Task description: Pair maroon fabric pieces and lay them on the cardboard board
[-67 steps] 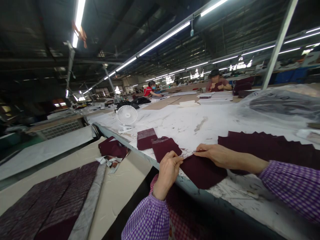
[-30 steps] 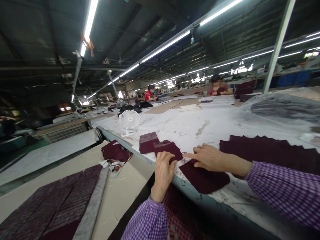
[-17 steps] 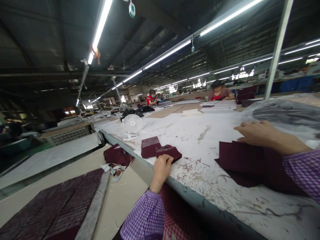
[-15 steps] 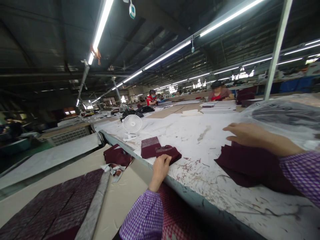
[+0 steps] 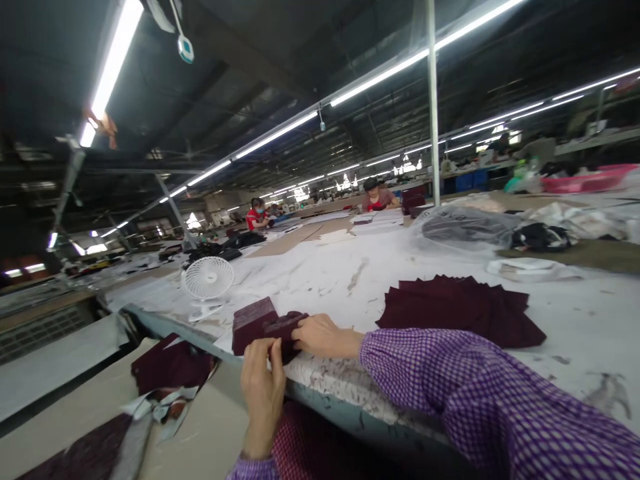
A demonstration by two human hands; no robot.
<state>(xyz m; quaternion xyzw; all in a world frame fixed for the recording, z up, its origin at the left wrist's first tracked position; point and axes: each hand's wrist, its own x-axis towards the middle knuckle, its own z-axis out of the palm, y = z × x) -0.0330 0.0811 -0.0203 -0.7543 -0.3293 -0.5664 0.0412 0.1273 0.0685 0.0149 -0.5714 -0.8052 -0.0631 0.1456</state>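
My left hand [image 5: 262,385] is positioned at the near edge of the white worktable [image 5: 325,270], fingers curled and the thumb drawn close to the index finger, with the tips at the front of a small maroon fabric stack [image 5: 281,325]; I cannot tell whether fabric is pinched between them. My right hand [image 5: 323,335] lies low over the table, just to the right of my left hand, its fingers bent and only slightly apart, the tips in contact with the right side of the same stack; I cannot tell how firmly they hold it. The stack thus sits between both sets of fingertips. A maroon block [image 5: 250,327] stands just beside the stack, beyond the fingertips of my left hand. Farther out past that block, a white fan [image 5: 207,279] stands near the table edge. To the right of my right hand, beyond my checked sleeve [image 5: 465,373], overlapping maroon pieces [image 5: 457,308] lie spread with stepped edges. Well beyond those rests a clear plastic bag [image 5: 465,227]. To the left of my left hand, on a lower beige surface [image 5: 213,420], lie a crumpled maroon cloth [image 5: 170,363] and pale scraps [image 5: 173,403].
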